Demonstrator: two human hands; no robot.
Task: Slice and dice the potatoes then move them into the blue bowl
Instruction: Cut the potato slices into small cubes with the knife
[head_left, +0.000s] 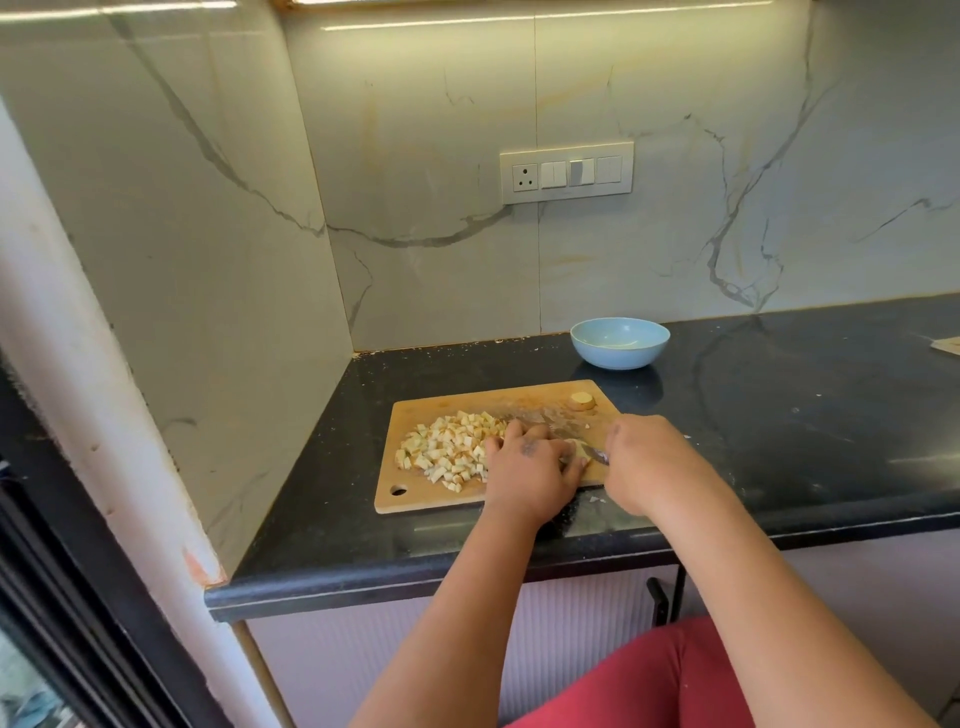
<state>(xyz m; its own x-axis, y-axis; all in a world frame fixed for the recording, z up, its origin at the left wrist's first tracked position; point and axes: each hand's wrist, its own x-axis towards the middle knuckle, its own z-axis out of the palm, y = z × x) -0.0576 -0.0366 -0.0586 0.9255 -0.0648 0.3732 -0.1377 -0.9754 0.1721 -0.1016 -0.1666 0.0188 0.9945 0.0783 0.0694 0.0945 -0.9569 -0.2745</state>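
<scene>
1. Holding potato piece (575, 448) on cutting board (447, 499), left hand (530, 467) fingers curled over it.
2. Right hand (644, 457) grips knife (597, 456), fingers wrapped.
3. Diced potato (452, 449) at 9 o'clock of the hands; blue bowl (619, 343) at 12.

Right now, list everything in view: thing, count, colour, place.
board: one, tan, on the counter.
dice: a pile, pale, on the board's left half.
potato piece: one, pale, under the hands.
potato end: one, tan, at the board's far right corner.
knife: one, steel, over the potato piece.
bowl: one, blue, behind the board.
counter: one, black.
switch plate: one, white, on the wall.
left hand: holds the potato piece.
right hand: grips the knife.
</scene>
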